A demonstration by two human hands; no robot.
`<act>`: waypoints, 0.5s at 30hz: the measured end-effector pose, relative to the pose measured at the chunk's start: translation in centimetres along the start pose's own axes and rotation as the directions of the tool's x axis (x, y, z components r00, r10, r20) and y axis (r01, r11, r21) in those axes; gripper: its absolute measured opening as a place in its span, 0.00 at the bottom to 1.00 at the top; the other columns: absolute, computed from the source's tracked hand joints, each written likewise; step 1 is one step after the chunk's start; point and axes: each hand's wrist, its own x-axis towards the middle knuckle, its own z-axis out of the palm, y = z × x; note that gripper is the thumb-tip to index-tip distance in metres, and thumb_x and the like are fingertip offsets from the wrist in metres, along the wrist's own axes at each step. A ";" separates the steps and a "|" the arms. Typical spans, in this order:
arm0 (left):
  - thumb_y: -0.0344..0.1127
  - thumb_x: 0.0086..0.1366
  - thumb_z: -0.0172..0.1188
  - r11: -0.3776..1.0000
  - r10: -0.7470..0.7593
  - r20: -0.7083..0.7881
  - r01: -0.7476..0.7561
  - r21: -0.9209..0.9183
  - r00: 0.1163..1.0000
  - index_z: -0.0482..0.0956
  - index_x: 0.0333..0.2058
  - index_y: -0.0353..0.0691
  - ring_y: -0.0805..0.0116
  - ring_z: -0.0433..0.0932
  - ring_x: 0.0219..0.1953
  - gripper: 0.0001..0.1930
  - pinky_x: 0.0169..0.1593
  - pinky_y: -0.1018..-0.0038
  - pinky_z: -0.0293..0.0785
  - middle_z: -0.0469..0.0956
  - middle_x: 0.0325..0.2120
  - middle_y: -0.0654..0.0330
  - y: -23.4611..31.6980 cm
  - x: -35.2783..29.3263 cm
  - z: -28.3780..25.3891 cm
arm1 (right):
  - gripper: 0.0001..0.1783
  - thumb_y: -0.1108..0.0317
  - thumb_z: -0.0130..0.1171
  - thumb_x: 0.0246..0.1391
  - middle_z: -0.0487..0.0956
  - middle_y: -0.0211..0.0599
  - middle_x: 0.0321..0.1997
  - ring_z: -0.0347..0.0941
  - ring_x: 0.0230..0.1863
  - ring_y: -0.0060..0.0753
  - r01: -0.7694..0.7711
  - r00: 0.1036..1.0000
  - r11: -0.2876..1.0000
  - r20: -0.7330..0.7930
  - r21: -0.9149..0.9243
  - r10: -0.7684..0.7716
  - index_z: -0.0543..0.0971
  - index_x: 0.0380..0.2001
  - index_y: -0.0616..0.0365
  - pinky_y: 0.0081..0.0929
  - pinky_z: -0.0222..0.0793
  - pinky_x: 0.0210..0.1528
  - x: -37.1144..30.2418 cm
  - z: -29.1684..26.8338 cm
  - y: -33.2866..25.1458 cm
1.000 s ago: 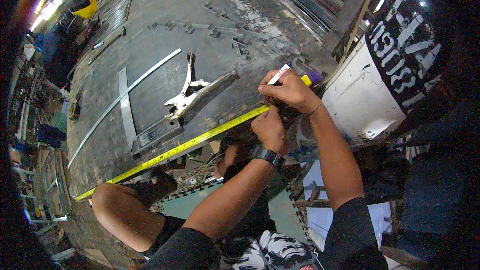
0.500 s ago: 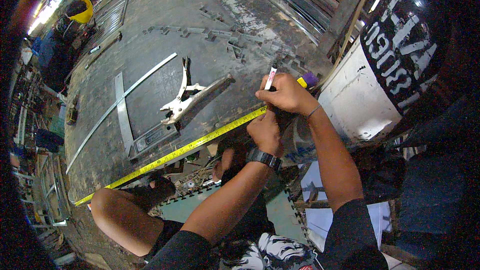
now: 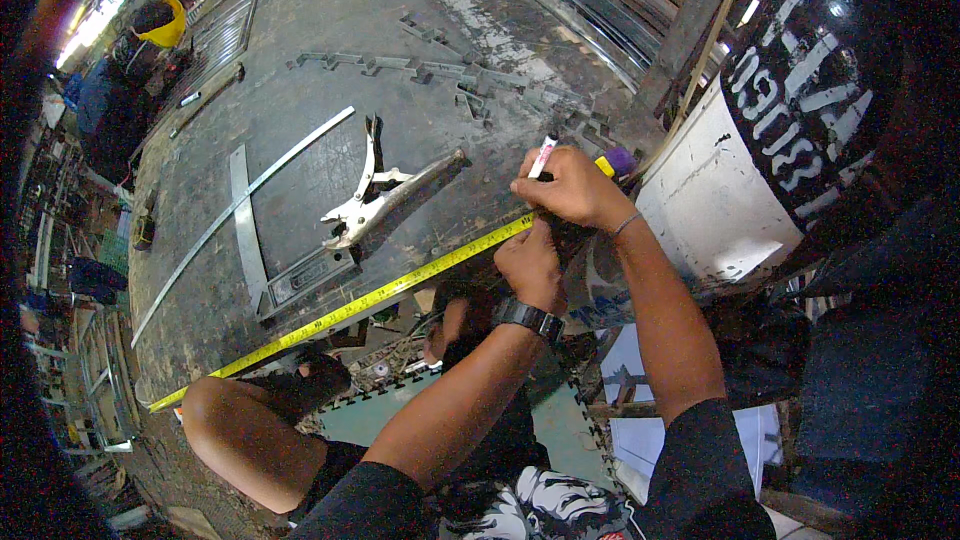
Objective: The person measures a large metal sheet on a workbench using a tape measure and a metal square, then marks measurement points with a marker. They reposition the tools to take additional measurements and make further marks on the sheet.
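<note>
- The right hand (image 3: 570,185) is closed around a slim white marker with pinkish-red print (image 3: 544,155), which stands tilted above the fist; its lower end is hidden.
- The left hand (image 3: 530,260) is curled shut at the right end of the visible yellow tape measure blade (image 3: 380,292) and seems to pinch it, though the fingertips are partly covered.
- The blade runs along the near edge of the dark, scuffed counter (image 3: 190,290), down to its near left corner; it is probably laid there so that its scale follows the edge.
- The two hands nearly meet, likely so that one steadies the blade while the other points the marker at it.
- A purple-and-yellow object (image 3: 620,158) sits just beyond the right hand, partly hidden by it.
- Silver locking pliers (image 3: 365,205) lie on the counter; left of them, a long thin pale metal strip (image 3: 290,155) crosses a wider grey metal strip (image 3: 248,230). All seem set back to leave the edge free.
- Small grey metal brackets (image 3: 370,64) lie farther back.
- Writing: the blade bears dark graduations; a large rounded black-and-white container (image 3: 715,180) carries bold white hand-painted lettering; the marker's print is too small to read.
</note>
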 end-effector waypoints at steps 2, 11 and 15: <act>0.38 0.69 0.64 0.998 -0.057 0.009 0.057 -0.021 0.998 0.81 0.24 0.31 0.77 0.70 0.21 0.17 0.26 0.68 0.68 0.79 0.19 0.65 0.2 -0.1 0.0 | 0.17 0.55 0.67 0.54 0.83 0.52 0.33 0.81 0.37 0.54 0.007 0.995 0.999 -0.097 0.048 -0.002 0.83 0.31 0.61 0.46 0.74 0.42 -0.4 -0.1 -0.6; 0.37 0.66 0.67 0.993 -0.015 -0.020 0.017 0.117 1.000 0.84 0.26 0.27 0.78 0.72 0.23 0.16 0.28 0.74 0.68 0.81 0.22 0.64 1.0 -0.4 -0.2 | 0.20 0.52 0.67 0.50 0.82 0.56 0.32 0.80 0.37 0.61 0.084 0.995 0.978 -0.034 -0.192 -0.092 0.82 0.28 0.62 0.50 0.73 0.42 -0.6 -2.2 -0.7; 0.36 0.66 0.67 0.991 0.004 -0.034 0.001 0.131 0.999 0.86 0.30 0.25 0.77 0.73 0.24 0.15 0.30 0.74 0.69 0.81 0.23 0.64 0.7 -0.5 0.2 | 0.18 0.55 0.67 0.49 0.81 0.56 0.27 0.79 0.32 0.64 0.012 0.999 0.994 0.033 -0.106 -0.008 0.82 0.26 0.63 0.50 0.74 0.37 -0.3 -2.4 -0.2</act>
